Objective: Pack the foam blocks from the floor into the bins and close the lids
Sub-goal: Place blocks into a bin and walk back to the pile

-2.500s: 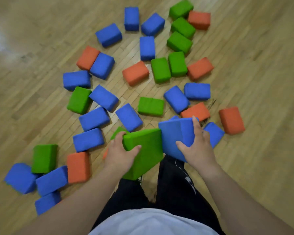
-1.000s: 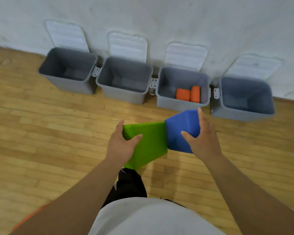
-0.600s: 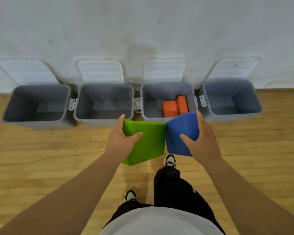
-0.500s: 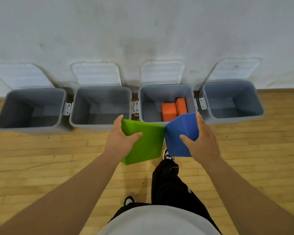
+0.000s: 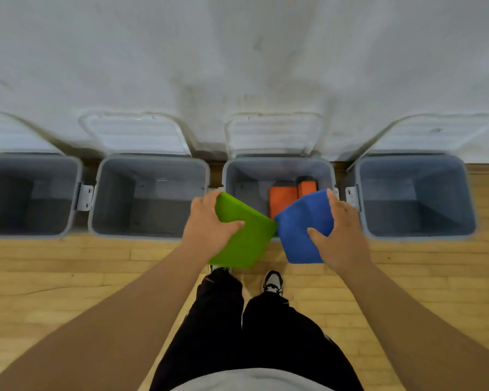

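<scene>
Nearest us: black trousers and a shoe on the wooden floor. Both forearms reach forward. Our left hand grips a green foam block, thumb on its top face, fingers around the left edge. Our right hand grips a blue foam block the same way from the right. The two blocks touch at their inner corners, both tilted, held over the front rim of the third bin. That bin has two orange foam blocks lying side by side at the bottom. Further along: a row of four grey bins against the white wall, first bin, second bin and fourth bin showing only bare interiors. All four white lids stand open, leaning on the wall.
</scene>
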A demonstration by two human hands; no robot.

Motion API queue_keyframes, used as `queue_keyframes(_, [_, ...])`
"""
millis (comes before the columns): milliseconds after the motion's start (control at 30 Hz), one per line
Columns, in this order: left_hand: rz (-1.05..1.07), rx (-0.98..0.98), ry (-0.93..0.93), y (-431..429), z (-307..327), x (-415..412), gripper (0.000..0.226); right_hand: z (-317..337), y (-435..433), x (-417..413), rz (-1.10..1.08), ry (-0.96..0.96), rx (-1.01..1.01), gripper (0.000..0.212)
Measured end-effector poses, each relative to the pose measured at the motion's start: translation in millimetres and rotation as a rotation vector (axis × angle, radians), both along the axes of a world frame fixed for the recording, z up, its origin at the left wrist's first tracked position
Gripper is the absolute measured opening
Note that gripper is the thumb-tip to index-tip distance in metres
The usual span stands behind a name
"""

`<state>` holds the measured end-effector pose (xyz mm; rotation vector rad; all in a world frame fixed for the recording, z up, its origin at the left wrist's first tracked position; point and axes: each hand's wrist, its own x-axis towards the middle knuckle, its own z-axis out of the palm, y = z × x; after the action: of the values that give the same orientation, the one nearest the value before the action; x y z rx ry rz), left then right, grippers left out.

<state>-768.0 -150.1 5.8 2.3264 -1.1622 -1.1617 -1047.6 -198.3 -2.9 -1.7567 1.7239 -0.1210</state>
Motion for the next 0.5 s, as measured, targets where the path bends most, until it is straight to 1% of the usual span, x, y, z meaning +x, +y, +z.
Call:
queue_keyframes(100, [-0.108,0.062,0.008,-54,-34,9,0.089,-22,-35,7,-0.028,0.02,0.028,0.097])
queue_keyframes(233, [-0.301,0.129,-0.02,-123,-95,15,0.091,-71,-76,15,-0.071,0.054,0.028,0.096])
queue_keyframes(367, [-0.44,0.163,-0.059,-180,-176,16,0.092,-141,-119,20,-0.058,0.087,0.071,0.092])
queue_keyframes(500, [-0.49,0.219,-0.083,-219,-277,3,0.089,-226,-168,24,0.028,0.181,0.113,0.088])
